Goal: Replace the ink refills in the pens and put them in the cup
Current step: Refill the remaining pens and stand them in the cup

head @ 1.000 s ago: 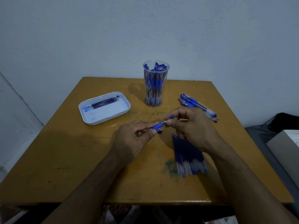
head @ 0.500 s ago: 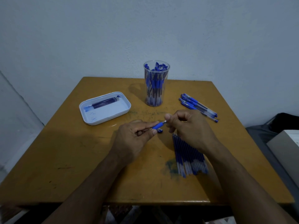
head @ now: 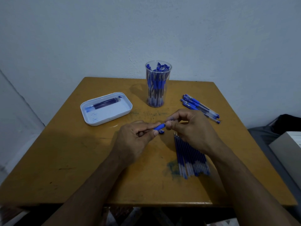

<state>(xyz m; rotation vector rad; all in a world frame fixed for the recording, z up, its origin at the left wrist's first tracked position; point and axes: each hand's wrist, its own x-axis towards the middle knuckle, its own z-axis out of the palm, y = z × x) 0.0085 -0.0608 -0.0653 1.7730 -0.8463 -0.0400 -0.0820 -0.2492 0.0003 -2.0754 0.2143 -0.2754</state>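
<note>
Blue pens and refills on an ochre-yellow wooden table [head: 81, 160].

The table's top carries dark scuffs and a blue-green ink smear [head: 172, 168] near the loose row of dark-blue refill tubes with clear ends [head: 190, 155]. The clear plastic cup [head: 158, 84] shows blue caps and grips through its wall. The white rounded tray [head: 105, 110] has faint blue specks and holds dark violet-blue refills [head: 105, 103]. The pile of clear-barrelled pens with blue caps [head: 200, 106] lies against the ochre. The pen with a bright blue grip [head: 159, 126] sits between the hands. Behind, the wall [head: 97, 38] is pale bluish-white.
</note>
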